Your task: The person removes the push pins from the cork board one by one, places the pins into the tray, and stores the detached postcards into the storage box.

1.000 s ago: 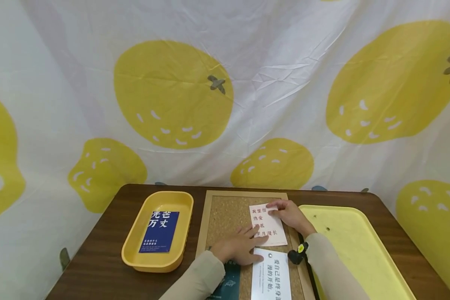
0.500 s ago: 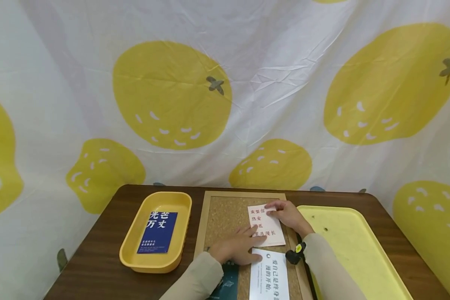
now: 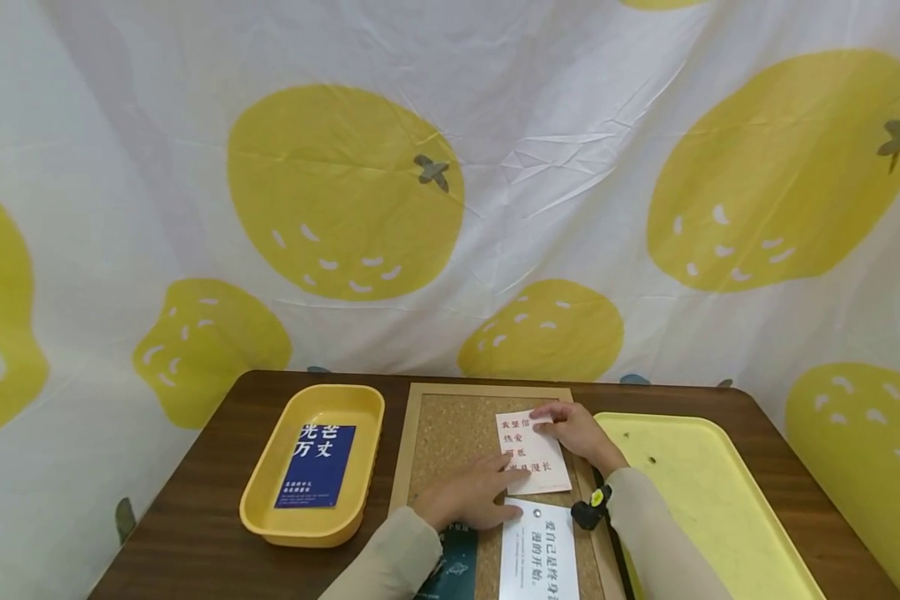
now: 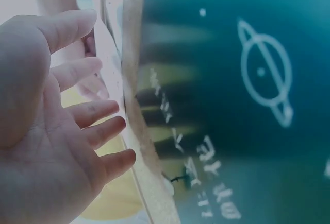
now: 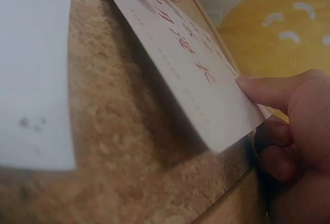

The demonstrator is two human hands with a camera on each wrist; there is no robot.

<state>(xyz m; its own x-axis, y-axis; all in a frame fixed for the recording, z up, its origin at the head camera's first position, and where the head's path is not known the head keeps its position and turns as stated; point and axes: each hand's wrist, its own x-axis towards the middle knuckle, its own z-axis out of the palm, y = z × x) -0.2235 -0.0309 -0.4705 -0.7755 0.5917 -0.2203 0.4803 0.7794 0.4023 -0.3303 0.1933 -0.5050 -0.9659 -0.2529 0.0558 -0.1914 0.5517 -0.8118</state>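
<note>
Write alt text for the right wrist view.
The right hand pinches a pale card printed with red Chinese characters, one edge raised off a corkboard. A white card shows at left, and a cloth with a yellow fruit print hangs behind.

A white sheet hangs behind the table and spans the view. Its print consists of large yellow fruits with pale flecks. Creases mark the centre-right area. The tabletop is dark brown wood grain; its far corners are rounded.
</note>
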